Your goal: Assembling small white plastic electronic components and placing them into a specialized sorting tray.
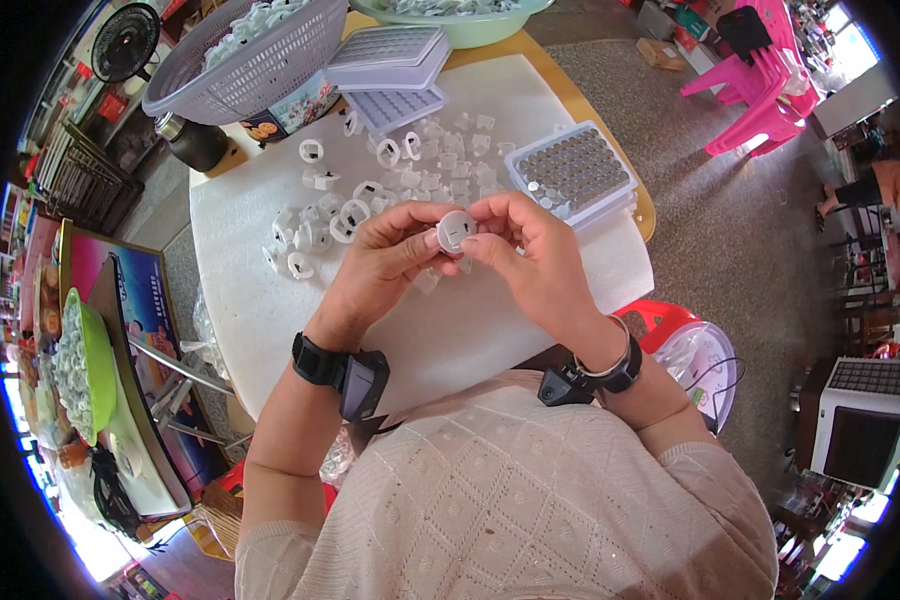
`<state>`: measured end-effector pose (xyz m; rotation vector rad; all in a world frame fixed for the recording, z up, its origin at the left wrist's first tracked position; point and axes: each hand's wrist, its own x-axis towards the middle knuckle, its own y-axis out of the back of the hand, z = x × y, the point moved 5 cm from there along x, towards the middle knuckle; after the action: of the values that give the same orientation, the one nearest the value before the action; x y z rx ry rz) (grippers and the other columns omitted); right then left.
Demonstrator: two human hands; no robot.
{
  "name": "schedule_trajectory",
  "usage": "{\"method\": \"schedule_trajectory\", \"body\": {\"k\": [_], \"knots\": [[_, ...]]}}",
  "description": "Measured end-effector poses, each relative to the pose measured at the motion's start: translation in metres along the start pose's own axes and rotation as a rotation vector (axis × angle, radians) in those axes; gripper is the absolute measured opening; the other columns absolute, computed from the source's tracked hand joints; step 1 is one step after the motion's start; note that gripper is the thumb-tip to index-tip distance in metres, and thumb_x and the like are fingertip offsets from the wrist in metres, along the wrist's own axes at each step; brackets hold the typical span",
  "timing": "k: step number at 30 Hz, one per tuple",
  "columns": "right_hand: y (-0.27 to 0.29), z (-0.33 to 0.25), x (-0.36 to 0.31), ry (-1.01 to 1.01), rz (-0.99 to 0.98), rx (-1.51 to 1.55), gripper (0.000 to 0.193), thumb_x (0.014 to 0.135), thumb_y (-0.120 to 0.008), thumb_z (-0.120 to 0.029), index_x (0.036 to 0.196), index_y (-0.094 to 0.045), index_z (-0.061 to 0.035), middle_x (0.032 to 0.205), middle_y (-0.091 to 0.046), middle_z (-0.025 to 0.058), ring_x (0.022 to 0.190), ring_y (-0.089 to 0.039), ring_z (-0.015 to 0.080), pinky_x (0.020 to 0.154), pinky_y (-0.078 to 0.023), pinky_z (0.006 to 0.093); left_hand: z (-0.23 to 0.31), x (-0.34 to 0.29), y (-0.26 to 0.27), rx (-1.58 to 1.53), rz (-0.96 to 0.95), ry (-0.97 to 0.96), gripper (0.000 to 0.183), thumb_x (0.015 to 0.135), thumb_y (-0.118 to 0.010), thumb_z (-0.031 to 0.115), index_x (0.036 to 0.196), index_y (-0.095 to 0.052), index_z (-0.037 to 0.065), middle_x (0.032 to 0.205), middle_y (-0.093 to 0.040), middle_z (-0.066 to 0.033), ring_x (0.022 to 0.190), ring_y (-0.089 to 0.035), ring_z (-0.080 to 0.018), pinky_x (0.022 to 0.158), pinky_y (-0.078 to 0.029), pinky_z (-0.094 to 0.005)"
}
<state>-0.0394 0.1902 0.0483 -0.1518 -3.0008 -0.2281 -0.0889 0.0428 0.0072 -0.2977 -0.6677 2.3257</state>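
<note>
A small round white plastic piece with a dark slot mark in its face is pinched between the fingertips of both hands above the table. My left hand grips its left edge. My right hand has thumb and fingers closed at its right side. Loose white ring-shaped pieces are scattered beyond and left of my hands, and small clear plastic pieces lie past my fingertips. Right of these stands a tray filled with rows of small round metallic discs; a few discs lie loose at its near-left corner.
Beyond the pieces, clear-lidded boxes are stacked beside a grey basket full of white parts. A green basin stands at the back, a dark flask at the far left. Pink chairs are on the floor to the right.
</note>
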Motion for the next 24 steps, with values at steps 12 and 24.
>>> {"method": "schedule_trajectory", "body": {"k": [12, 24], "knots": [[-0.005, 0.01, 0.003, 0.085, 0.039, -0.102, 0.021, 0.083, -0.063, -0.007, 0.102, -0.057, -0.0015, 0.075, -0.061, 0.0065, 0.065, -0.057, 0.0115, 0.06, -0.047, 0.0255, 0.009, -0.004, -0.008, 0.351, 0.234, -0.093, 0.023, 0.089, -0.059, 0.007, 0.112, -0.058, 0.0, 0.083, -0.06, -0.0015, 0.069, -0.057, -0.0075, 0.059, -0.048, -0.0219], [-0.021, 0.016, 0.012, 0.067, 0.082, -0.118, 0.017, 0.083, -0.055, -0.002, 0.099, -0.051, -0.0035, 0.064, -0.053, 0.0098, 0.055, -0.055, 0.0202, 0.053, -0.043, 0.0319, 0.006, -0.002, 0.004, 0.529, 0.364, -0.185, 0.016, 0.086, -0.058, 0.002, 0.101, -0.057, 0.003, 0.072, -0.052, 0.004, 0.06, -0.047, -0.0025, 0.052, -0.038, -0.0187]]}}
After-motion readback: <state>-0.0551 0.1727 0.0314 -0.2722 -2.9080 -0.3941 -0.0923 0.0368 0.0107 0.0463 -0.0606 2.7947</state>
